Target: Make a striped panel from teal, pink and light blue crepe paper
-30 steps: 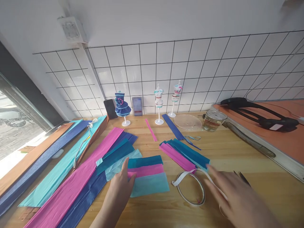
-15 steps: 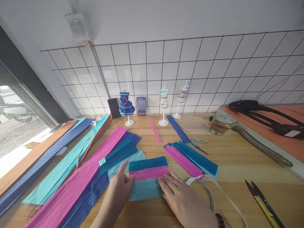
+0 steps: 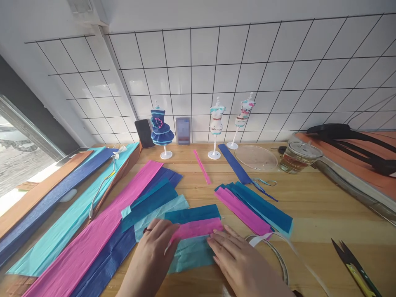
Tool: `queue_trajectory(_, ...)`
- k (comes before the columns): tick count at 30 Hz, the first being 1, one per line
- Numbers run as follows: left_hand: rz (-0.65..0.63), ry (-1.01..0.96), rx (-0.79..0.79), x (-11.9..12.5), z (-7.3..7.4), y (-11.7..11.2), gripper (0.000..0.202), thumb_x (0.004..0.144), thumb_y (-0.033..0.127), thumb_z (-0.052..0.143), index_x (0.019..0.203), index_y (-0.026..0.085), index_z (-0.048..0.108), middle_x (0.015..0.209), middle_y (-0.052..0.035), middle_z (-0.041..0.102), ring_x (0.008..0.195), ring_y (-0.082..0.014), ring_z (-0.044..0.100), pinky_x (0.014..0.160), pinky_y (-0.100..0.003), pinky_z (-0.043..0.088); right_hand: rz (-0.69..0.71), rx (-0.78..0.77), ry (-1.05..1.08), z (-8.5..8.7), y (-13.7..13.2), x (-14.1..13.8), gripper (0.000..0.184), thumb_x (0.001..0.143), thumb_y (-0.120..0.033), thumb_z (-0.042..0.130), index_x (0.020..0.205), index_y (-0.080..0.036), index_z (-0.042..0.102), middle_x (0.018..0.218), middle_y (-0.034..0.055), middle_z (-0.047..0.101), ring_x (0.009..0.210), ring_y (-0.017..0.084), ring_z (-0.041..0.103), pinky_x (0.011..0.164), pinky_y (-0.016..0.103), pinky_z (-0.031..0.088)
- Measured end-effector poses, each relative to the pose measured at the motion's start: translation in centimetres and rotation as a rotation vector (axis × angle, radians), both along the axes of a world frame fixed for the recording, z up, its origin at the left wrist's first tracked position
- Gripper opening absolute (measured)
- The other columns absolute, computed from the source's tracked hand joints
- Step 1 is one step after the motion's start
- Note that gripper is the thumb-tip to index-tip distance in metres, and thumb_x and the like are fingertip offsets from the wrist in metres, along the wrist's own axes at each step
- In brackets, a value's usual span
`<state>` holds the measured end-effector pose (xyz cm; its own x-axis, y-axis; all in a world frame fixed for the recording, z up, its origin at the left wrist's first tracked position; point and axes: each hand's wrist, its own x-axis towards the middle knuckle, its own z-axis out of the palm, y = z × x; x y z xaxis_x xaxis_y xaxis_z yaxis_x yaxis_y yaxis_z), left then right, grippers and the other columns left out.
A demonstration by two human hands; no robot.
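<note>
In front of me lie three overlapping crepe paper strips: a teal strip [image 3: 192,213] at the back, a pink strip [image 3: 201,228] in the middle and a light blue strip [image 3: 193,253] nearest me. My left hand [image 3: 154,243] is closed at their left end, with thumb and bent fingers pinching the edge of the pink strip. A ring shows on one of its fingers. My right hand [image 3: 236,255] rests flat at the right end, its fingertips pressing on the pink and light blue strips.
Longer pink paper [image 3: 102,222] and other coloured paper spread to the left. Folded strips [image 3: 262,208], white ribbon [image 3: 297,255] and thread snips [image 3: 355,264] are on the right. Small mannequins [image 3: 217,123], a phone [image 3: 144,133] and a lidded glass bowl [image 3: 300,159] stand behind.
My left hand has gone from a pointing finger and thumb over the left end to a closed pinch there. My right hand stays at the right end. The camera view has tilted down.
</note>
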<state>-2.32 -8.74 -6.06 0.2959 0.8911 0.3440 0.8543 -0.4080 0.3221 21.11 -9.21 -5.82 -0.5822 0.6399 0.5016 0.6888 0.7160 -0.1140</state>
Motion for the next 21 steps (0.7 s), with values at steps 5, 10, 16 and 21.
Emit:
queue_trajectory(5, -0.102, 0.021, -0.022, 0.1, 0.0, 0.2, 0.02, 0.091, 0.019, 0.045, 0.092, 0.021, 0.065, 0.083, -0.0044, 0.067, 0.078, -0.0191, 0.058, 0.068, -0.031, 0.044, -0.132, -0.179, 0.098, 2.8, 0.9, 3.2, 0.033, 0.093, -0.015, 0.035, 0.12, -0.02, 0.053, 0.114, 0.0054, 0.063, 0.108, 0.015, 0.056, 0.09, 0.029, 0.049)
queue_trajectory(10, -0.147, -0.075, 0.137, 0.1, -0.1, 0.4, 0.016, 0.087, 0.015, 0.052, 0.098, 0.022, 0.061, 0.084, -0.0024, 0.066, 0.078, -0.0166, 0.059, 0.069, -0.029, 0.045, -0.219, -0.5, 0.087, 4.0, 1.2, 4.8, 0.024, 0.095, -0.027, 0.038, 0.108, -0.024, 0.059, 0.099, 0.004, 0.064, 0.098, 0.018, 0.056, 0.085, 0.035, 0.048)
queue_trajectory(16, -0.198, -0.158, 0.172, 1.0, 0.4, 0.2, 0.016, 0.085, 0.012, 0.054, 0.096, 0.022, 0.061, 0.08, 0.0002, 0.065, 0.074, -0.0146, 0.059, 0.067, -0.027, 0.044, -0.167, -0.719, -0.037, 5.0, 0.7, 3.9, 0.018, 0.087, -0.017, 0.052, 0.099, -0.026, 0.063, 0.087, -0.001, 0.063, 0.09, 0.019, 0.054, 0.082, 0.036, 0.043)
queue_trajectory(21, -0.248, -0.165, 0.12, 1.5, 0.6, -0.1, 0.016, 0.085, 0.009, 0.053, 0.095, 0.021, 0.06, 0.078, 0.0001, 0.063, 0.072, -0.0143, 0.056, 0.066, -0.027, 0.042, -0.177, -0.8, -0.063, 5.4, 0.3, 4.1, 0.028, 0.08, -0.006, 0.052, 0.094, -0.028, 0.063, 0.088, -0.0036, 0.065, 0.09, 0.017, 0.055, 0.081, 0.031, 0.039)
